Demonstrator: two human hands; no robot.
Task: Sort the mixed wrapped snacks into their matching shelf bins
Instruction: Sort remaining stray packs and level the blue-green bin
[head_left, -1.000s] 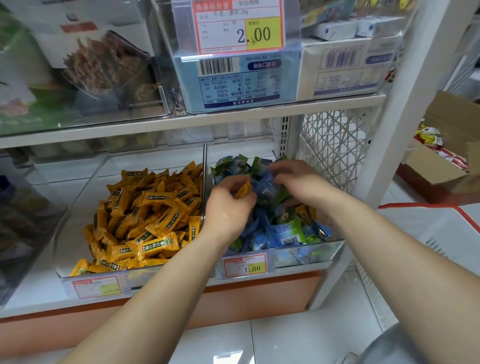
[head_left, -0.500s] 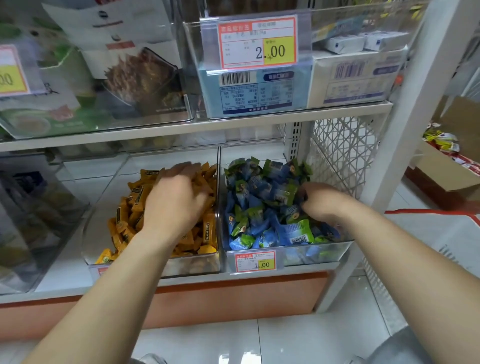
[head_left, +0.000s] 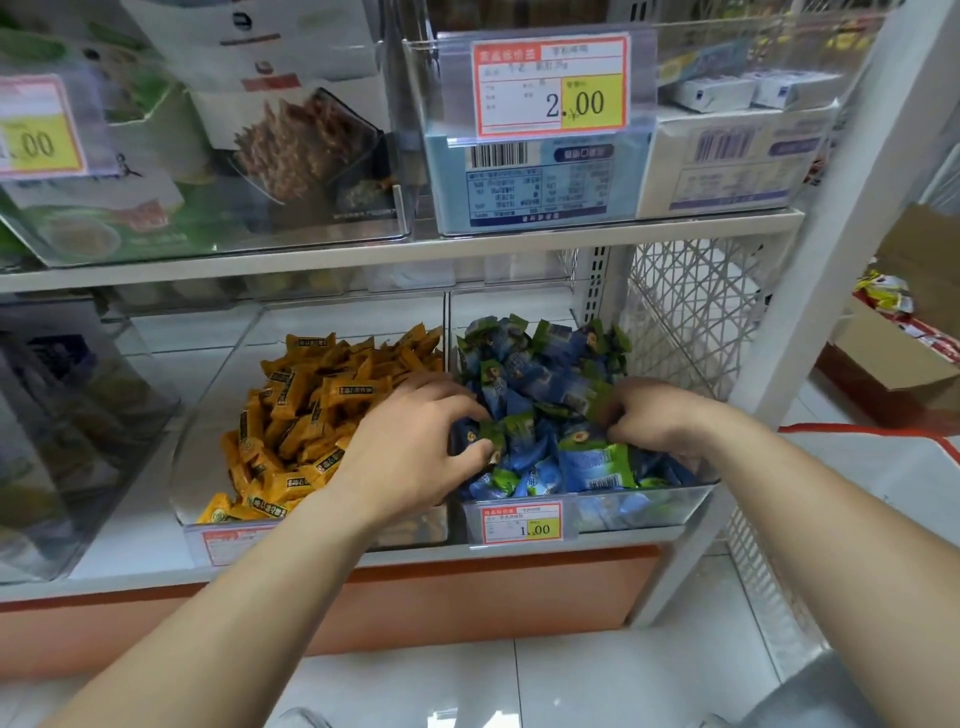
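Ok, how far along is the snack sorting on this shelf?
Mostly done, it seems: the orange snacks lie in the left bin with no blue among them. In hand: the left hand and right hand dig through the blue snacks in the right bin. Left: any orange strays buried there; none shows on top.

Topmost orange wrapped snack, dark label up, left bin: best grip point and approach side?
Take the orange pillow-shaped wrapped snack across its short width, mid-length, coming straight down from above. It lies flat, label up, on top of the pile in the clear plastic left bin, long axis roughly left-right, so both long edges look exposed for a grip; neighbours crowd its ends.
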